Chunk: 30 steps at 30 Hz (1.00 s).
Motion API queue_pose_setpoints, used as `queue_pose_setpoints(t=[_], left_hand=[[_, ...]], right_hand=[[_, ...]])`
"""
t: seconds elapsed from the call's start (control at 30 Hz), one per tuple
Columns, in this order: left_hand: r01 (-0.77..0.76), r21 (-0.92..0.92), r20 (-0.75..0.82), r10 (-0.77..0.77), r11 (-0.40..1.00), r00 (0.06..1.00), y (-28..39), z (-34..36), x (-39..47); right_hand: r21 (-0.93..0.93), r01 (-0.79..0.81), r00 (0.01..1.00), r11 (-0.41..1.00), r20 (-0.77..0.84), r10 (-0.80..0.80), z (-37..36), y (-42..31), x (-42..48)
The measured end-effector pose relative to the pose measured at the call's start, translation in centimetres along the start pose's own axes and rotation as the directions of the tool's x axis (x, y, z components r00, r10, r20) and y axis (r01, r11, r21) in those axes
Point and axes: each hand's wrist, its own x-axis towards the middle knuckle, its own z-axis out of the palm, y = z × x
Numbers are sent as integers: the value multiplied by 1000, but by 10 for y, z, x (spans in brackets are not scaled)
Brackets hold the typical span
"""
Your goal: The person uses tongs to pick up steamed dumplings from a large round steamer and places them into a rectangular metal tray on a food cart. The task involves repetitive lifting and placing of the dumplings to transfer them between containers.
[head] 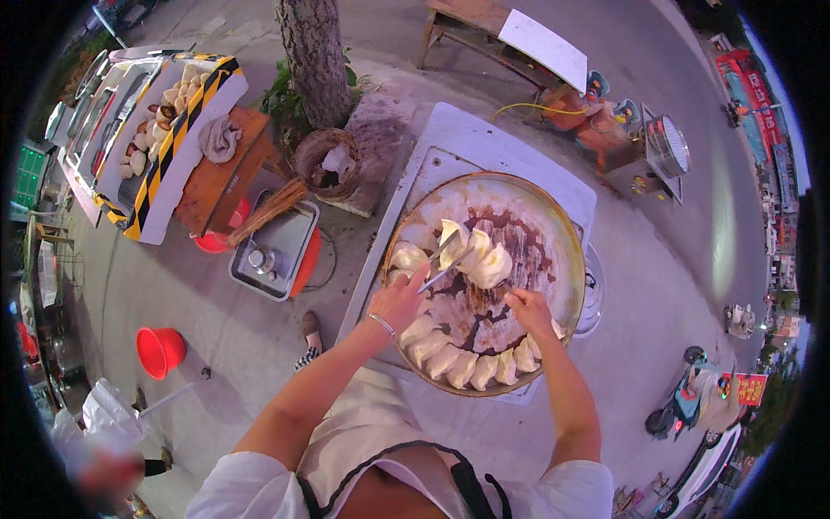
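Note:
My left hand (397,301) grips a pair of metal tongs (436,275) over a wide round pan (564,227). The tips of the tongs reach a small cluster of pale dumplings (487,265) left of the pan's middle. Just below and right of that cluster is my right hand (530,310), its fingers drawn together above the browned pan bottom. Whether it pinches something thin is not clear. More folded dumplings (459,370) line the near and left rim in a curved row, and my right forearm hides part of it.
The pan sits on a white-topped stand (447,139). To the left are a metal tray (295,227) with a steel container, a straw broom (269,211), a red bucket (160,352) and a striped food cart (188,139). Another person (107,422) is at lower left; gas cylinders (600,139) stand beyond.

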Motion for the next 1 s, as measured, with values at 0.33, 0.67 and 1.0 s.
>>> queue_pose_setpoints(t=[0.33, 0.67, 1.0], left_hand=[[36, -155, -65, -47, 987, 997, -1, -83, -12], [58, -214, -330, -128, 975, 935, -183, -292, -38], [156, -177, -417, -218, 972, 882, -425, -480, -71]], right_hand=[[-353, 196, 971, 915, -59, -231, -71, -138, -8], [-115, 318, 948, 941, 50, -314, 15, -421, 59], [219, 359, 894, 907, 200, -402, 211, -691, 123]])
